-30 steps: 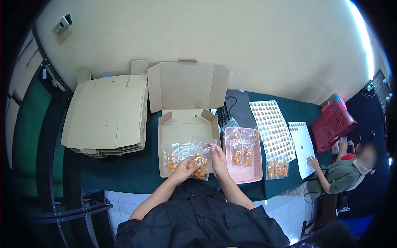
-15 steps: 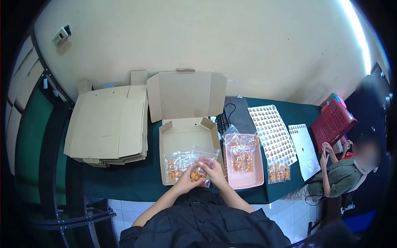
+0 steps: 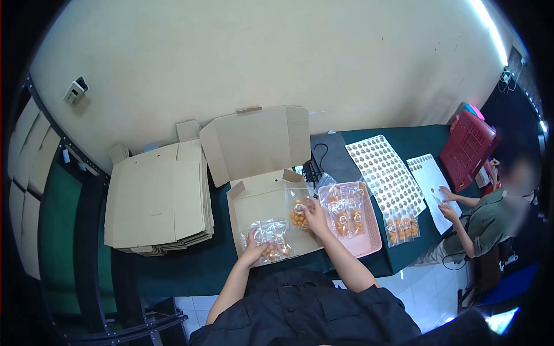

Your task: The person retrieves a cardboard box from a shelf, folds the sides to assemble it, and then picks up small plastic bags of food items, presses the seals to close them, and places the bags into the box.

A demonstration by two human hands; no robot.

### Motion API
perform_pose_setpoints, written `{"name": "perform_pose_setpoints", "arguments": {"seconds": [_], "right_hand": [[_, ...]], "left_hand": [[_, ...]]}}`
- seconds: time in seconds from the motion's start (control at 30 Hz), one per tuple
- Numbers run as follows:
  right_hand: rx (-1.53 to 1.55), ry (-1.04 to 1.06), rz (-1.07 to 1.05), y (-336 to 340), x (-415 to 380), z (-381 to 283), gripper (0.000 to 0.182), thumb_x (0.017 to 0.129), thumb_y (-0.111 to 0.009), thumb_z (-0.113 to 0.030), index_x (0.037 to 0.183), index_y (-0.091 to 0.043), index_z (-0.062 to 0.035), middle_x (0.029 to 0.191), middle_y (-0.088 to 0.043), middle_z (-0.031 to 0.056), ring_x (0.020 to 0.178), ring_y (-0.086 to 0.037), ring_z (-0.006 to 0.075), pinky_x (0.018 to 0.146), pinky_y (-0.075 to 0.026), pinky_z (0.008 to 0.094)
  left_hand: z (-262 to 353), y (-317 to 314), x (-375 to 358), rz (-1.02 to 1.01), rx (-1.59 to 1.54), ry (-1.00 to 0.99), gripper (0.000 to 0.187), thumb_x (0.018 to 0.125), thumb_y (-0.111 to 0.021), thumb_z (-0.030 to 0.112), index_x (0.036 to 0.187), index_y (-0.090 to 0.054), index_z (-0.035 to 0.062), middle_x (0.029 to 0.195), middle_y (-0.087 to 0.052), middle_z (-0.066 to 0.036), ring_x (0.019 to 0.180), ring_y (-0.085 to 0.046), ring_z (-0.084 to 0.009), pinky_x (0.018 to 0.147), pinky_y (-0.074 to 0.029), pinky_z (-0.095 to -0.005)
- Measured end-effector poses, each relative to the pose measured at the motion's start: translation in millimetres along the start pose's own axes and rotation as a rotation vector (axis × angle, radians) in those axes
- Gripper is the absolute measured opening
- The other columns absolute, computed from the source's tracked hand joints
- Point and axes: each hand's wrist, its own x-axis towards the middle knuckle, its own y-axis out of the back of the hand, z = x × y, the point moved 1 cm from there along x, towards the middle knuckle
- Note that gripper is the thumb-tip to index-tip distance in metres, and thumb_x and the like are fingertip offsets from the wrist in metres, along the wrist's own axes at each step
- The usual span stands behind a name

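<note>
My right hand pinches the edge of a clear plastic packet of round orange snacks, held upright over the right part of an open cardboard box. A round sticker shows on that packet. At the front left inside the box, my left hand rests with thumb and fingers apart on a row of similar snack packets. Beside the box on the right stands a pink basket with several more packets in it.
Stacked flat cardboard boxes lie to the left. Right of the basket are a sticker sheet, more snack packets and a white sheet. A co-worker sits by a dark red basket.
My hands, together on one packet before, have parted. The right has lifted the packet up and right; the left has moved onto the packets in the box. The co-worker's hands lowered to the white sheet.
</note>
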Motion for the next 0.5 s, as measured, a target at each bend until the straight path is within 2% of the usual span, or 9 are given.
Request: {"name": "perform_pose_setpoints", "arguments": {"seconds": [0.03,0.07,0.1,0.17,0.2,0.3,0.37,0.43,0.5], "right_hand": [[-0.103,-0.011,0.006,-4,1,7,0.033,0.086,-0.053,-0.009,0.116,-0.045,0.0016,0.093,-0.061,0.0154,0.082,-0.061,0.0167,0.071,-0.048,0.0280],[-0.196,-0.062,-0.048,-8,0,15,0.042,0.083,-0.053,-0.006,0.122,-0.038,-0.0001,0.097,-0.058,0.0219,0.086,-0.061,0.0258,0.072,-0.048,0.0335],[-0.186,-0.064,-0.043,-12,-3,22,0.042,0.083,-0.053,-0.006,0.122,-0.038,-0.0001,0.097,-0.058,0.0219,0.086,-0.061,0.0258,0.072,-0.048,0.0335],[-0.633,-0.029,0.020,-21,-12,34,0.059,0.078,-0.053,-0.001,0.130,-0.027,-0.0037,0.096,-0.056,0.0287,0.088,-0.059,0.0355,0.075,-0.047,0.0413],[-0.581,-0.116,-0.016,-22,-15,40,0.072,0.074,-0.053,0.000,0.135,-0.015,-0.0046,0.101,-0.053,0.0314,0.091,-0.057,0.0401,0.079,-0.045,0.0450],[-0.455,-0.230,-0.127,-28,-26,63,0.079,0.074,-0.060,-0.008,0.136,-0.011,-0.0022,0.106,-0.051,0.0285,0.096,-0.054,0.0396,0.088,-0.041,0.0412],[-0.413,-0.233,-0.132,-34,-29,86,0.080,0.072,-0.063,-0.011,0.136,-0.015,-0.0022,0.109,-0.049,0.0289,0.102,-0.051,0.0398,0.091,-0.040,0.0408],[-0.530,-0.200,-0.210,-36,-33,91,0.078,0.072,-0.065,-0.012,0.135,-0.020,-0.0016,0.114,-0.045,0.0291,0.108,-0.046,0.0400,0.092,-0.038,0.0402],[-0.509,-0.195,-0.128,-26,-43,69,0.071,0.072,-0.065,-0.013,0.131,-0.029,-0.0006,0.117,-0.044,0.0273,0.109,-0.045,0.0395,0.092,-0.038,0.0401]], "left_hand": [[-15,3,4,-0.003,0.008,0.000,0.093,0.072,-0.070,0.031,0.136,-0.008,0.0045,0.136,-0.018,-0.023,0.127,-0.022,-0.0337,0.102,-0.026,-0.0373],[-31,5,7,0.007,0.036,0.081,0.093,0.073,-0.070,0.032,0.137,-0.007,0.0049,0.138,-0.014,-0.023,0.128,-0.019,-0.0333,0.103,-0.023,-0.0374],[-43,8,7,0.017,0.066,0.163,0.094,0.073,-0.069,0.033,0.137,-0.007,0.0053,0.140,-0.010,-0.022,0.130,-0.016,-0.0329,0.104,-0.021,-0.0375],[-50,9,-2,-0.018,0.089,0.178,0.095,0.074,-0.068,0.034,0.138,-0.004,0.0060,0.141,-0.009,-0.022,0.131,-0.015,-0.0323,0.105,-0.020,-0.0374],[-48,10,-3,-0.052,0.097,0.191,0.095,0.074,-0.067,0.036,0.139,-0.002,0.0067,0.142,-0.008,-0.021,0.132,-0.014,-0.0316,0.105,-0.019,-0.0372],[-40,14,-6,-0.102,0.051,0.234,0.095,0.075,-0.065,0.038,0.139,-0.001,0.0073,0.142,-0.010,-0.020,0.132,-0.014,-0.0307,0.106,-0.018,-0.0374],[-41,16,-5,-0.117,0.045,0.211,0.096,0.074,-0.067,0.037,0.139,-0.002,0.0075,0.140,-0.016,-0.021,0.131,-0.017,-0.0310,0.105,-0.020,-0.0382],[-2,9,-24,-0.149,-0.029,0.233,0.101,0.070,-0.073,0.033,0.139,-0.003,0.0081,0.137,-0.020,-0.022,0.130,-0.019,-0.0307,0.104,-0.023,-0.0389],[8,6,-32,-0.213,-0.079,0.208,0.106,0.065,-0.076,0.033,0.139,-0.004,0.0083,0.137,-0.019,-0.023,0.130,-0.019,-0.0311,0.104,-0.023,-0.0389]]}}
